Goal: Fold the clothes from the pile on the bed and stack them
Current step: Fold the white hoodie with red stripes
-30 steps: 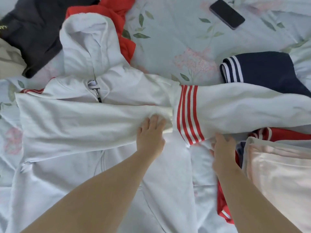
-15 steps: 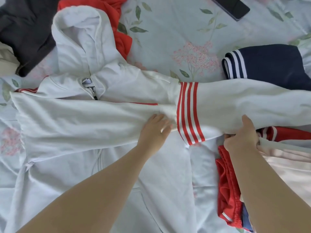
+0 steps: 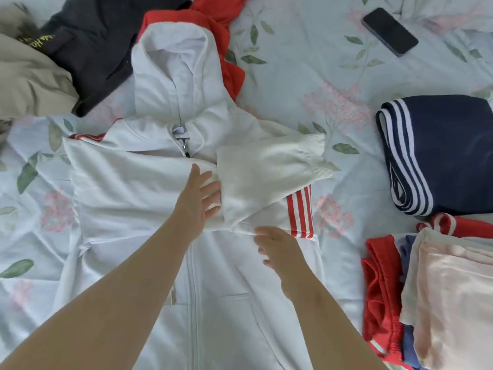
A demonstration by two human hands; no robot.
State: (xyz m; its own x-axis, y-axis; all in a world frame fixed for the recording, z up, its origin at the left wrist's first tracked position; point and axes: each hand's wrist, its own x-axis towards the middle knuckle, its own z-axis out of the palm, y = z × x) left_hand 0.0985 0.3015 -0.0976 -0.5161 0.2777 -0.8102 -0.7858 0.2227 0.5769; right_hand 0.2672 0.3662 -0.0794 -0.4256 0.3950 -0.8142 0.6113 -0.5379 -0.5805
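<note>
Flattening the folded sleeve on the white hoodie, the left hand lies spread open; the right hand hangs relaxed, empty. Best tuck the cuff inside the body's edge first.

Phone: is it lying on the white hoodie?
No, the phone lies on the floral sheet at upper right, apart from the white hoodie.

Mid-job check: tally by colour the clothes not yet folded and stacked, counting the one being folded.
White hoodie: 1
Black garment: 1
Beige garment: 1
Red garment: 1, seemingly one piece
Total: 4
</note>
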